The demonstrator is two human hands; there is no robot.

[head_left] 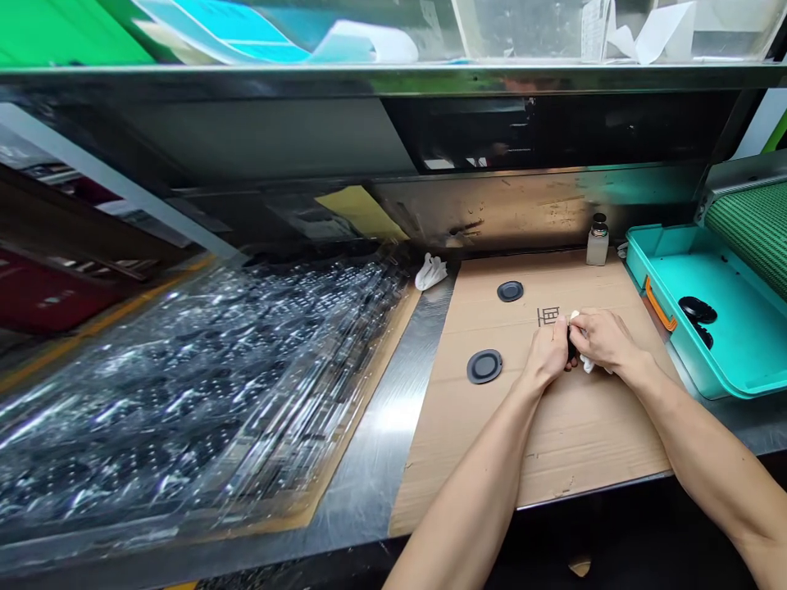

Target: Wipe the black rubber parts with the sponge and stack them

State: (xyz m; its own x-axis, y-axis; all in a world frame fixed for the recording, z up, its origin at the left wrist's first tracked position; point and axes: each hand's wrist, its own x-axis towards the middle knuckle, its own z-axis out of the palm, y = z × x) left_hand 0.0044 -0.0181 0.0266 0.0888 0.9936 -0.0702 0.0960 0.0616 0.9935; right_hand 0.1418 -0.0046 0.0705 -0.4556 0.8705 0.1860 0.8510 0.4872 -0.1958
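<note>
Small black part (572, 342), mostly hidden, sits over the brown cardboard sheet (590, 451), between my left grip (547, 354), closed on it, and right grip (604, 338), pinching crumpled white cloth (588, 364); both are equally near. I cannot tell its long axis. Beyond, left, lies a dark round disc (510, 291).

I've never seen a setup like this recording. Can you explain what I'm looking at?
There is no robot here: a camera worn on a person's head looks forward and down at that person's own work. The bare left hand holds a small black piece, mostly hidden; the bare right hand holds a white cloth-like wad close to it. Below lies a flat brown cardboard sheet bearing two flat dark rounded discs and, at its far edge, a small whitish dark-capped bottle. A teal plastic tray at right holds glossy black pieces.
</note>
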